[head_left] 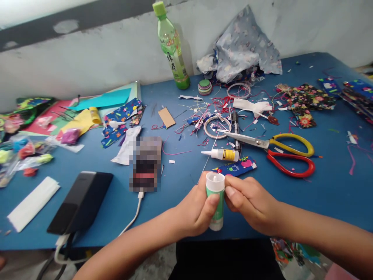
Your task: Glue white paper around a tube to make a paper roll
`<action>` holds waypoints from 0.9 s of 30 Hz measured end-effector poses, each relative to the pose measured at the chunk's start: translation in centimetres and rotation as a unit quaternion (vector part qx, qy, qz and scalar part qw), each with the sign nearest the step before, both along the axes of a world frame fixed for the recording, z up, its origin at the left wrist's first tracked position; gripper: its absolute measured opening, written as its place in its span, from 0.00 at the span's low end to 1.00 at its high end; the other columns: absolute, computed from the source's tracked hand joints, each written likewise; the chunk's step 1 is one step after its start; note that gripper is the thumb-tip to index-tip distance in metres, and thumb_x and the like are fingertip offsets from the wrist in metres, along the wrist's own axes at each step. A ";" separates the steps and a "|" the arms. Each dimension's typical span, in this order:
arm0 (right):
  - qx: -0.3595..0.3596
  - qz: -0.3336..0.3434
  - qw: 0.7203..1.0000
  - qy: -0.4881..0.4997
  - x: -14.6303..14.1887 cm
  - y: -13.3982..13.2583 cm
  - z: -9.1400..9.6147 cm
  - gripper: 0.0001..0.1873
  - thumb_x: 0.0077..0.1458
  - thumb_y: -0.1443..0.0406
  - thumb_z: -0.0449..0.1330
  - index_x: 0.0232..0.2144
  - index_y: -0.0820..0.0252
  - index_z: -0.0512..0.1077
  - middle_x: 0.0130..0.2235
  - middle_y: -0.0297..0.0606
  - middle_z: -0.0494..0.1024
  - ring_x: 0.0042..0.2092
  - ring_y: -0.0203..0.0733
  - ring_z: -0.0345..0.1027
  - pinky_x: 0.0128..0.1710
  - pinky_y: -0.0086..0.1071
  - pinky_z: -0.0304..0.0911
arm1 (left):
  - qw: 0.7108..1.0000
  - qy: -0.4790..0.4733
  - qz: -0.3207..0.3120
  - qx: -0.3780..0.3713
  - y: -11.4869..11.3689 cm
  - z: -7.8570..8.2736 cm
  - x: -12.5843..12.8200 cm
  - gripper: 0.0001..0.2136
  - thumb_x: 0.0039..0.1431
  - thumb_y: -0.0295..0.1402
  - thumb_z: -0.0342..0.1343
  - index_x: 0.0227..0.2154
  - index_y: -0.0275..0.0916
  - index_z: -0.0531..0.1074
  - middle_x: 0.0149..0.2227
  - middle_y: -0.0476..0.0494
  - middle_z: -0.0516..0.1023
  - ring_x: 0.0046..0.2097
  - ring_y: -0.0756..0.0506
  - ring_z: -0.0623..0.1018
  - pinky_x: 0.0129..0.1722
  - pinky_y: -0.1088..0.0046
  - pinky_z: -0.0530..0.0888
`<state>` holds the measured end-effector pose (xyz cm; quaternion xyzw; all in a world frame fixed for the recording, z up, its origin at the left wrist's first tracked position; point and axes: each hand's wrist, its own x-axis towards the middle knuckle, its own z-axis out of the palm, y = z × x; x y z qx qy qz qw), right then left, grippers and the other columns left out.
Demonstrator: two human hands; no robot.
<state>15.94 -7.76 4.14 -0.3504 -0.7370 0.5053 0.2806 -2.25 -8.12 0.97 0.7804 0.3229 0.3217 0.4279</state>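
Holding a green-and-white tube (219, 197), left hand (192, 212) curled around it, right hand (253, 201) folded closed against its rim

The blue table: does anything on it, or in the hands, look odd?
Mainly mess: threads lie tangled around a white ring, and the scissors rest across a marker, untidily. The held tube has an open top showing only a small nub, perhaps nearly used up.

Counter (177, 177), things spread edge to edge.
Lower centre: tube (218, 189) between left hand (192, 212) and right hand (252, 202); behind, fabric strip (243, 166), glue bottle (227, 155), then scissors (264, 144) reaching right. Left of centre: phone (147, 163). Lower left: device (84, 202), right of folded tissue (33, 204). Top centre: drink bottle (174, 50), left of cloth (240, 44). Right edge: fabric stack (359, 99).
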 end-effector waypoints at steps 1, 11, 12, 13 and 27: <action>0.000 0.002 1.000 0.006 0.0 0.0 0.1 0.14 0.63 0.64 0.42 0.24 0.56 0.54 0.20 0.25 0.56 0.20 0.31 0.49 0.21 0.29 0.46 | 1.000 -0.005 -0.005 -0.001 0.0 0.0 0.0 0.13 0.69 0.43 0.34 0.45 0.40 0.56 0.34 0.44 0.67 0.29 0.46 0.70 0.29 0.68 0.72; -0.034 0.008 0.999 0.005 0.0 0.2 -0.3 0.13 0.62 0.62 0.46 0.25 0.58 0.57 0.22 0.27 0.58 0.23 0.31 0.50 0.22 0.27 0.49 | 0.998 0.009 0.022 0.052 0.0 -0.8 -0.1 0.16 0.69 0.44 0.36 0.52 0.40 0.51 0.38 0.42 0.70 0.28 0.47 0.73 0.27 0.68 0.72; -0.042 0.011 0.999 0.010 0.0 0.2 -0.3 0.12 0.62 0.62 0.46 0.26 0.58 0.57 0.22 0.27 0.58 0.23 0.31 0.49 0.22 0.27 0.49 | 0.998 0.014 0.025 0.052 0.0 -0.9 -0.1 0.16 0.69 0.44 0.36 0.52 0.40 0.51 0.38 0.42 0.70 0.28 0.46 0.73 0.26 0.68 0.72; -0.048 0.014 0.999 0.016 0.0 0.2 -0.3 0.12 0.62 0.63 0.46 0.26 0.58 0.57 0.22 0.26 0.57 0.23 0.31 0.49 0.22 0.26 0.49 | 0.998 0.019 0.029 0.050 0.0 -0.9 -0.1 0.16 0.68 0.44 0.36 0.52 0.39 0.52 0.38 0.41 0.71 0.28 0.45 0.74 0.26 0.68 0.72; -0.041 0.011 0.998 0.036 -0.1 0.2 -0.5 0.13 0.64 0.61 0.44 0.26 0.57 0.56 0.22 0.26 0.58 0.22 0.30 0.50 0.21 0.27 0.48 | 0.996 -0.001 0.028 0.081 0.2 -0.5 0.1 0.11 0.70 0.40 0.35 0.49 0.42 0.54 0.29 0.49 0.68 0.22 0.49 0.69 0.20 0.72 0.67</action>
